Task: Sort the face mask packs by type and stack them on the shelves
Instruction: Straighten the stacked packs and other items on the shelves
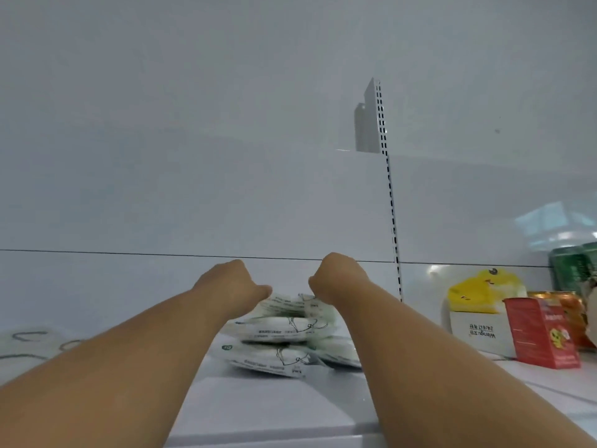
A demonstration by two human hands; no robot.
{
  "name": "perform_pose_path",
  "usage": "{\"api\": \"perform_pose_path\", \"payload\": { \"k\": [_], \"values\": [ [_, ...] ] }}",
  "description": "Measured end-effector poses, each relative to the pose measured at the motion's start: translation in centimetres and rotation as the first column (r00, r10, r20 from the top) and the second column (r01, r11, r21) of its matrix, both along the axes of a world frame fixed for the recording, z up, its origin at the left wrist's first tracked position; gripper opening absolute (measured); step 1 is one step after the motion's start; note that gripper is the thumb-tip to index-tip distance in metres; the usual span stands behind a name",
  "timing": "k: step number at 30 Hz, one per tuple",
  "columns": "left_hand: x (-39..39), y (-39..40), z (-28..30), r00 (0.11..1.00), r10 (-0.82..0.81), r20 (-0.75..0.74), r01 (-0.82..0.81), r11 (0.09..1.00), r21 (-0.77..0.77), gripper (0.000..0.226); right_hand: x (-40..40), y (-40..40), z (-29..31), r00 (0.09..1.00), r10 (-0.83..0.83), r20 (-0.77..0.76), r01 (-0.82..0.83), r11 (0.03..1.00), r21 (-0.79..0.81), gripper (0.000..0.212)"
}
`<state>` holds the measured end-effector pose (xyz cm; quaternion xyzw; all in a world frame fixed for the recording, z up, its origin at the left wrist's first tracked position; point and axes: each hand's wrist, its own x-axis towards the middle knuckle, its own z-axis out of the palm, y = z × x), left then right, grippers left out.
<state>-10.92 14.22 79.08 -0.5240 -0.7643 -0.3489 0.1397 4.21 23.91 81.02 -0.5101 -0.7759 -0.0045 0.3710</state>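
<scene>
A stack of white face mask packs [281, 331] with green print lies on the white shelf [277, 405], against the back wall. Both my arms reach forward over it. My left hand [231, 281] grips the top pack [287, 305] at its left end, fingers curled down out of sight behind the hand. My right hand [336, 279] grips the same top pack at its right end. More white packs [339, 350] lie beside the stack at its right. The fingers of both hands are hidden from view.
Other mask packs with dark ear loops [29, 344] lie at the far left. To the right stand a yellow and white pack [475, 305], a red box [542, 334], an orange pack [571, 312] and green packs [575, 270]. A slotted upright [392, 221] runs up the back wall.
</scene>
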Motion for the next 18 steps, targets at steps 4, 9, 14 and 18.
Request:
{"api": "perform_pose_path", "payload": {
  "k": [4,9,14,18],
  "values": [
    [0.5,-1.7,-0.2,0.999,-0.039,-0.033,0.044,0.984,0.173,0.022,1.2,-2.0,-0.7,0.997,0.05,-0.054,-0.044,0.994,0.104,0.016],
    [2.7,-6.7,-0.8,0.952,-0.077,-0.295,0.143,0.967,0.209,0.016,1.7,-7.6,-1.7,0.992,0.125,-0.013,-0.11,0.915,0.389,0.02],
    [2.3,-15.0,-4.3,0.929,-0.122,-0.35,0.213,0.949,0.233,0.021,0.7,-16.5,-4.3,0.985,0.172,0.031,-0.165,0.859,0.485,0.024],
    [-0.9,-23.1,-8.2,0.918,-0.154,-0.365,0.248,0.942,0.226,0.021,-1.4,-24.4,-7.9,0.98,0.194,0.044,-0.19,0.848,0.494,0.025]
  ]
}}
